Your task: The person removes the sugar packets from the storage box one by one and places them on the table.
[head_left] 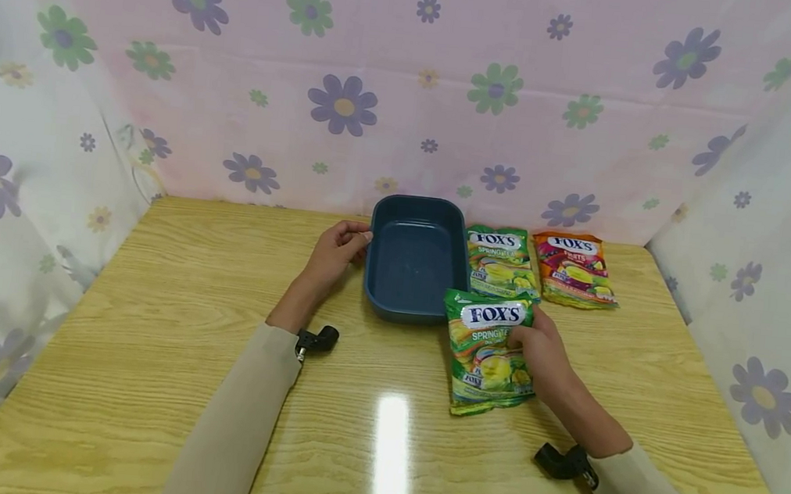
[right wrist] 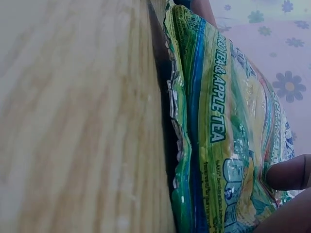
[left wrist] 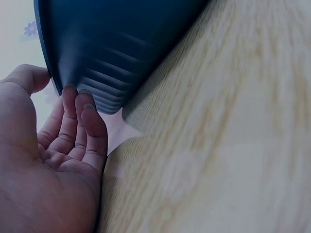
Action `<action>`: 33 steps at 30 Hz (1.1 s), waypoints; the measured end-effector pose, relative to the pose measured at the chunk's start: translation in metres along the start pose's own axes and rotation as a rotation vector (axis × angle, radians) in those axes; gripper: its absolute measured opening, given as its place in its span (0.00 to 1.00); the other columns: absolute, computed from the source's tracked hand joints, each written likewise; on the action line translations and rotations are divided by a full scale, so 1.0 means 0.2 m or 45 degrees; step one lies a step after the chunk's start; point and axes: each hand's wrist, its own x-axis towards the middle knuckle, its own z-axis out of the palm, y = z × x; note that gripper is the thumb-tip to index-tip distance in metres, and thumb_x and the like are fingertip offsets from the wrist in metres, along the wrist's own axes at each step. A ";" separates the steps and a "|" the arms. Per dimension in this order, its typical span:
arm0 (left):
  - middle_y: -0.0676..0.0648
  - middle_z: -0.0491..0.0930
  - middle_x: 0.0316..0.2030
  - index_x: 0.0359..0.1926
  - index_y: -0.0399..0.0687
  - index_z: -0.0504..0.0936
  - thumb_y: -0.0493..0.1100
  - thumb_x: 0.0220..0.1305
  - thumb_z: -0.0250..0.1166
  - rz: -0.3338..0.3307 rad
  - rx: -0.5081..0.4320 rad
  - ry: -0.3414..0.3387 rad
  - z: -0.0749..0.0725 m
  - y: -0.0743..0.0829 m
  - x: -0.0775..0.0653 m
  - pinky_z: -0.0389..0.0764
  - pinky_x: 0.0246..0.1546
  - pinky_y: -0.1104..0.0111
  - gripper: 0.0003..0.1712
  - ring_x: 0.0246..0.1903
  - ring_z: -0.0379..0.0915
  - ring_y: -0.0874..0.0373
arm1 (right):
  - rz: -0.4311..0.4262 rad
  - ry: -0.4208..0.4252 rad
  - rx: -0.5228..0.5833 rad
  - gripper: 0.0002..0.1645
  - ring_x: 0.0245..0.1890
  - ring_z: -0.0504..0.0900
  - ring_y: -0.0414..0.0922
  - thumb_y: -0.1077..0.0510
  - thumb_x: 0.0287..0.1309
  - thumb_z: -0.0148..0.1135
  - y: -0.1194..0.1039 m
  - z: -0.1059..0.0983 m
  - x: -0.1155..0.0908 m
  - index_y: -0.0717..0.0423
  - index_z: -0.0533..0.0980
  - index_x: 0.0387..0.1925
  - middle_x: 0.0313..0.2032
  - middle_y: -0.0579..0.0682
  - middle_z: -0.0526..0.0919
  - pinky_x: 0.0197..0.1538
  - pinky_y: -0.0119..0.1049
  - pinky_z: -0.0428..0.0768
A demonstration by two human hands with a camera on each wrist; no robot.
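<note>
A dark blue rectangular tub (head_left: pixel 412 311) stands at the back middle of the table. My left hand (head_left: pixel 335 254) holds its left rim, thumb at the edge and curled fingers (left wrist: pixel 95 121) against the ribbed outer wall. My right hand (head_left: pixel 550 353) grips the right side of a green Fox's Spring Tea candy bag (head_left: pixel 481 400), thumb across its front. This bag is in front of the tub's right corner and overlaps it in the head view. In the right wrist view the held bag (right wrist: pixel 214 121) shows its printed side edge close over the wood, with the thumb pressing its front.
Another green Fox's candy bag (head_left: pixel 496 260) lies against the tub's right side. To its right is a red-orange Fox's Fruits candy bag (head_left: pixel 575 270). The wooden table (head_left: pixel 143 382) meets flowered cloth walls (head_left: pixel 397 67) at the back and both sides.
</note>
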 end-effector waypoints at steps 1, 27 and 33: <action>0.51 0.82 0.37 0.62 0.35 0.79 0.45 0.80 0.63 -0.002 -0.001 0.001 0.00 0.00 0.00 0.78 0.42 0.66 0.20 0.39 0.76 0.54 | 0.012 0.005 -0.007 0.48 0.48 0.77 0.47 0.69 0.57 0.46 0.00 0.00 0.00 0.56 0.56 0.81 0.62 0.59 0.76 0.49 0.35 0.76; 0.50 0.81 0.37 0.62 0.35 0.79 0.46 0.80 0.62 -0.005 0.011 -0.004 0.00 0.00 0.00 0.77 0.44 0.64 0.21 0.39 0.76 0.52 | 0.191 0.041 -0.314 0.35 0.45 0.81 0.51 0.61 0.67 0.50 -0.04 -0.11 0.03 0.68 0.65 0.73 0.57 0.64 0.80 0.46 0.39 0.80; 0.51 0.81 0.37 0.63 0.35 0.78 0.46 0.80 0.62 -0.006 0.016 -0.015 -0.01 0.00 0.00 0.77 0.44 0.64 0.21 0.40 0.76 0.52 | 0.190 0.016 -0.427 0.36 0.50 0.78 0.54 0.57 0.70 0.50 -0.03 -0.14 0.04 0.69 0.62 0.75 0.59 0.66 0.77 0.51 0.43 0.77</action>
